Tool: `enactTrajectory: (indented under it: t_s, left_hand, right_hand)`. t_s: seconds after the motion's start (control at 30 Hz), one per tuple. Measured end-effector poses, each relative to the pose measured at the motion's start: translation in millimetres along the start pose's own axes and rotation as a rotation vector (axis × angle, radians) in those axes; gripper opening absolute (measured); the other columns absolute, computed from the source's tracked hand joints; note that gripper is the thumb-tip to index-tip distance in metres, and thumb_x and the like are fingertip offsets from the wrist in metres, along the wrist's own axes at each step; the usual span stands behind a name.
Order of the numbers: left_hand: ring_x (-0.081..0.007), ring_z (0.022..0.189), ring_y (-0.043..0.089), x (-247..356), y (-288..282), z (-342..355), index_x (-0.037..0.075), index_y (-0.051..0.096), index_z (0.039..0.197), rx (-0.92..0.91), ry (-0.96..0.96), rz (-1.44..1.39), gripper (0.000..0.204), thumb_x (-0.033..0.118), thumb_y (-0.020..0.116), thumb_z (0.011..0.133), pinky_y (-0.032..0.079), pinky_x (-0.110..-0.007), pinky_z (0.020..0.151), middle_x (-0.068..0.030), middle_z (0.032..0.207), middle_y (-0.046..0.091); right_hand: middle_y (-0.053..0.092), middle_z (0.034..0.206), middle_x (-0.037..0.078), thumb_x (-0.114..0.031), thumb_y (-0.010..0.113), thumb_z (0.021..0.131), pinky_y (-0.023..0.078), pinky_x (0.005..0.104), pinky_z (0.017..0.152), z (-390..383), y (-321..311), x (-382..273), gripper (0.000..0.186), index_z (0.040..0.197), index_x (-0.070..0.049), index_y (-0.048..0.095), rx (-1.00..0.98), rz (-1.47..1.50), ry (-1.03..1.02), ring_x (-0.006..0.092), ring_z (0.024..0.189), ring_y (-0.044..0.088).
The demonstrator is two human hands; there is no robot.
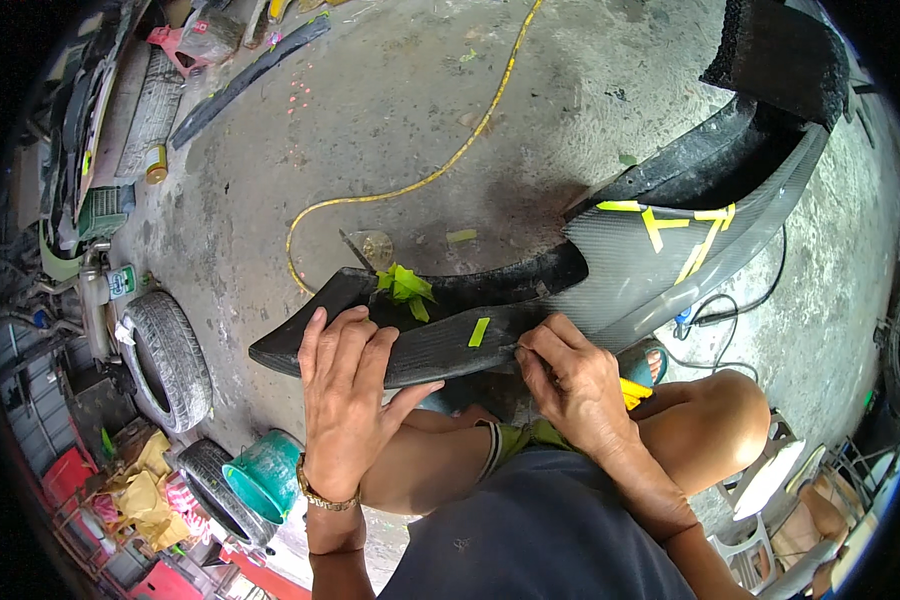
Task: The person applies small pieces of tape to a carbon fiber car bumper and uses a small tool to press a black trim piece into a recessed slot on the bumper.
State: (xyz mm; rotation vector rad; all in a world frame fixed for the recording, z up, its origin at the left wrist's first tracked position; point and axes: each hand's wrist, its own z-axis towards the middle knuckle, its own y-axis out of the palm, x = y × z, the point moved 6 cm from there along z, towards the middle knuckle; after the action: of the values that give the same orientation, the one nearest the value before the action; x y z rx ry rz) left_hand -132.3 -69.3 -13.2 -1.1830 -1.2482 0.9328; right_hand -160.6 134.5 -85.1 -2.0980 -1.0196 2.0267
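Observation:
A long, curved black car body panel (435, 345) with a carbon-fibre weave lies across in front of my knees. My left hand (348, 380) rests on its left end, fingers stretched over the outer face and thumb spread along the lower edge. At the near edge, right of the middle, my right hand (578, 378) is closed in a pinch; whatever lies between its fingertips is hidden. A short strip of yellow tape (479, 332) sticks to the face between my hands. Several more yellow tape strips (654, 230) mark the wider right part. Crumpled yellow-green tape (406, 288) hangs on the far edge.
A yellow hose (460, 150) curves over the concrete floor beyond the panel. Tyres (165, 360) and a teal bucket (263, 475) stand at left. A dark cable (735, 312) runs on the floor at right, near a white plastic chair (755, 555).

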Motion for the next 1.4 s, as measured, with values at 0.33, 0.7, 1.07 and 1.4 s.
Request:
enactTrajectory:
  t_s: [0.33, 0.7, 1.07, 1.4]
  left_hand:
    - [-0.0307, 0.124, 0.060, 1.0, -0.2, 0.3, 0.000, 0.069, 0.113, 0.008, 0.000, 0.008, 0.059, 0.038, 0.089, 0.073, 0.031, -0.055, 0.122, -0.0106, 0.111, 0.063]
    - [-0.0332, 0.121, 0.062, -0.4, 1.1, 0.4, 0.002, 0.072, 0.110, 0.031, -0.017, 0.003, 0.061, 0.036, 0.093, 0.065, 0.034, -0.055, 0.121, -0.0126, 0.110, 0.065]
    - [-0.0330, 0.122, 0.062, 0.3, 0.6, 1.2, 0.002, 0.072, 0.110, 0.031, -0.021, 0.001, 0.061, 0.037, 0.093, 0.064, 0.034, -0.055, 0.121, -0.0126, 0.110, 0.065]
    - [-0.0332, 0.121, 0.062, -0.3, -1.3, 0.7, 0.002, 0.072, 0.110, 0.033, -0.024, -0.001, 0.060, 0.036, 0.093, 0.065, 0.034, -0.055, 0.121, -0.0126, 0.109, 0.065]
  right_hand:
    - [0.064, 0.093, 0.013, 0.002, 0.071, 0.089, 0.055, 0.0447, 0.066, 0.8, -1.3, 1.2, 0.012, 0.098, -0.004, 0.068, -0.004, 0.022, -0.003, 0.0387, 0.078, 0.067]
    - [0.063, 0.092, 0.013, 0.001, 0.072, 0.090, 0.054, 0.0440, 0.066, -0.8, -0.5, 0.9, 0.011, 0.100, -0.003, 0.068, 0.014, -0.020, 0.019, 0.0382, 0.077, 0.067]
    - [0.061, 0.092, 0.011, -0.005, 0.070, 0.092, 0.055, 0.0484, 0.063, 0.0, 0.3, 0.9, 0.008, 0.099, -0.007, 0.066, 0.053, -0.021, 0.015, 0.0387, 0.076, 0.068]
    - [0.064, 0.093, 0.013, 0.002, 0.071, 0.089, 0.054, 0.0447, 0.066, 1.0, -0.9, 0.5, 0.012, 0.099, -0.004, 0.068, -0.016, 0.020, 0.004, 0.0387, 0.076, 0.067]
